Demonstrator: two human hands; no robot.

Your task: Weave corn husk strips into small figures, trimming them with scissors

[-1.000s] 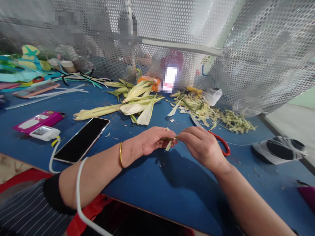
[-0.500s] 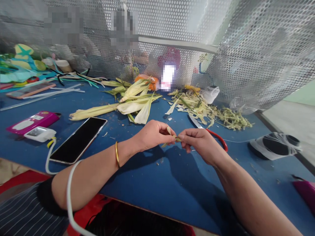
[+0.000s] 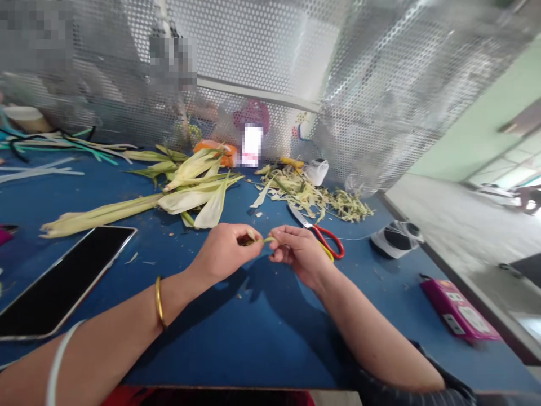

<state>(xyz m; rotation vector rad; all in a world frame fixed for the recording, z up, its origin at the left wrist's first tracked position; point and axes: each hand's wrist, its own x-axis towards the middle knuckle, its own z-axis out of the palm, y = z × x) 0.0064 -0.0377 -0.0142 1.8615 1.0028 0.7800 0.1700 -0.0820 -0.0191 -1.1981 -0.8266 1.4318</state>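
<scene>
My left hand pinches one end of a small twisted strip of corn husk between thumb and forefinger. The fingertips of my right hand close on its other end, just above the blue table. Part of the strip is hidden by my fingers. Scissors with red and yellow on the handles lie partly behind my right hand, blades pointing away to the left. Beyond my left hand rests a bunch of pale corn husks. Shredded husk pieces are heaped farther back.
A black phone lies at left. On the right are a dark object wrapped in white thread and a purple box by the table edge. Perforated silver sheeting hangs behind a lit, blurred screen.
The view has swung to the right, so the table things sit farther left. My hands have drawn slightly apart, showing a bit of green strip between them.
</scene>
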